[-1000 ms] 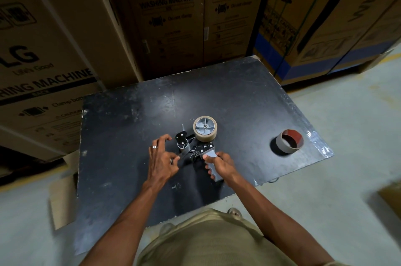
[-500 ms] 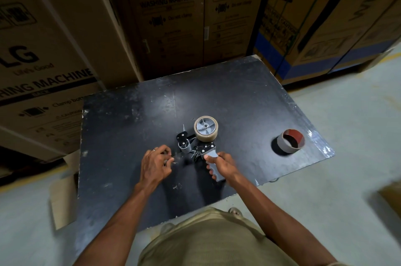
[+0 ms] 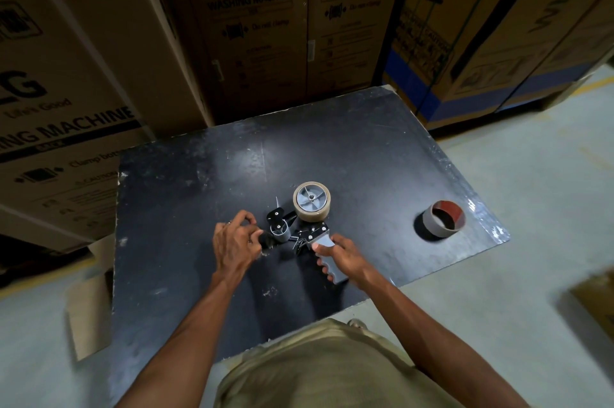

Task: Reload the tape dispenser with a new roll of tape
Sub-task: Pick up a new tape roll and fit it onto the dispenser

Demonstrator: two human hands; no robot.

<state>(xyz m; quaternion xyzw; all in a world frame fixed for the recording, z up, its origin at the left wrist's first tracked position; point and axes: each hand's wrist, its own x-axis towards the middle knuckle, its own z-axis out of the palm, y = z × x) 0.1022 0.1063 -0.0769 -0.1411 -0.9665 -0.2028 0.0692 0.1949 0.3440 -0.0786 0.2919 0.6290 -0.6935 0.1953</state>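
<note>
Tall cartons [image 3: 252, 25] printed with washing-machine labels stand in a row behind a black table [image 3: 349, 148], whose scuffed top catches a dull shine. The person stands at the near edge in an olive shirt [image 3: 319, 371], both bare forearms reaching over the table. The dispenser [image 3: 305, 234] lies on its side near the middle of the table, with a tan roll [image 3: 311, 206] seated on its grey wheel at the far end. The right hand [image 3: 342, 258] has a closed grip, fingers and thumb wrapped round the dispenser's grey handle. The left hand [image 3: 234, 244] rests just beside the dispenser's black front end, its fingers curled tight there; whether its grip has hold of a tape end or only touches the roller I cannot tell. Well apart to the right, near the table's edge, a spent core [image 3: 443, 218] stands on end, grey outside and reddish inside.
</note>
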